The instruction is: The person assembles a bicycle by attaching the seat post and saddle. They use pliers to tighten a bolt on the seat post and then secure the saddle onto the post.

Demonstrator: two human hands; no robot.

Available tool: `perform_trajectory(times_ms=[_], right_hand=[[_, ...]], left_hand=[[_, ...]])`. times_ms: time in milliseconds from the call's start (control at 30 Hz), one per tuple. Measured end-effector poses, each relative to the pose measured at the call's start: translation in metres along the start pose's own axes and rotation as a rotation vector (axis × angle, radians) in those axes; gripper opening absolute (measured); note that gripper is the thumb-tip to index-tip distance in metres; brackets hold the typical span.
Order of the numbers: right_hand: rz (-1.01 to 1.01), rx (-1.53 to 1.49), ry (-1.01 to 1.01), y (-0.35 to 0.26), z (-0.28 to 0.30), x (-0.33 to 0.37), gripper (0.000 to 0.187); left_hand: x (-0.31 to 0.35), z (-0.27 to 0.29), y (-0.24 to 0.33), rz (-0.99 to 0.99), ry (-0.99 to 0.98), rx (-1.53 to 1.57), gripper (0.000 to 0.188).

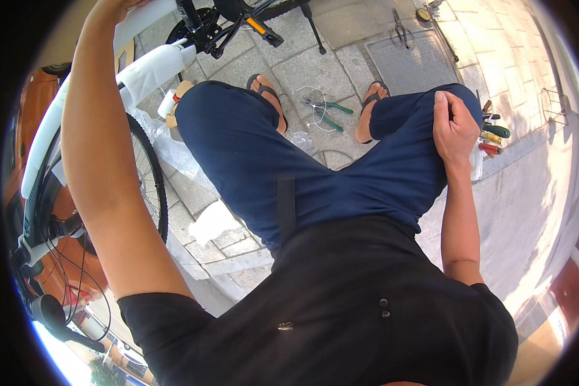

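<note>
My left arm reaches up and away to the white-wrapped frame tube [149, 19] of a bicycle at the top left. My left hand [119, 5] touches that wrapping, and the picture's edge cuts off its fingers. My right hand [453, 125] lies on my right knee with its fingers curled against the dark blue trousers and nothing in it. More white foam wrap [151, 72] covers a second tube just below my left forearm. The bicycle's spoked wheel [149, 183] stands beside my left thigh.
Green-handled pliers [327, 114] and a bit of wire lie on the paving between my sandalled feet. Several screwdrivers [492, 136] lie by my right knee. A metal drain cover [413, 63] with a tool on it is farther out. Crumpled clear plastic [207, 222] lies under my left leg.
</note>
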State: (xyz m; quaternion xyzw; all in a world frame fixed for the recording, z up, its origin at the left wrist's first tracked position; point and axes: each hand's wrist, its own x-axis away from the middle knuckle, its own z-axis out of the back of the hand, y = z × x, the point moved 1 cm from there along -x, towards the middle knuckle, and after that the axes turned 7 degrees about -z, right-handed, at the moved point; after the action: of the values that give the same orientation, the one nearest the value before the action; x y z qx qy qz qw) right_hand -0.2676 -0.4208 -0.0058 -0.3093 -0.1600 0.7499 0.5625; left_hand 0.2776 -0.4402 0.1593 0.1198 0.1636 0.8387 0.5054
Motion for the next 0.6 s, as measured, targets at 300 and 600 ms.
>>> perform_trajectory(times_ms=[300, 600], right_hand=[[-0.013, 0.146, -0.748, -0.008, -0.111, -0.049, 0.036], [0.198, 0.557, -1.284, 0.105, -0.332, 0.050, 0.037]], left_hand=[[0.009, -0.006, -0.021, -0.140, 0.090, -0.041, 0.033], [0.019, 0.004, -0.006, -0.119, 0.069, 0.041, 0.027]])
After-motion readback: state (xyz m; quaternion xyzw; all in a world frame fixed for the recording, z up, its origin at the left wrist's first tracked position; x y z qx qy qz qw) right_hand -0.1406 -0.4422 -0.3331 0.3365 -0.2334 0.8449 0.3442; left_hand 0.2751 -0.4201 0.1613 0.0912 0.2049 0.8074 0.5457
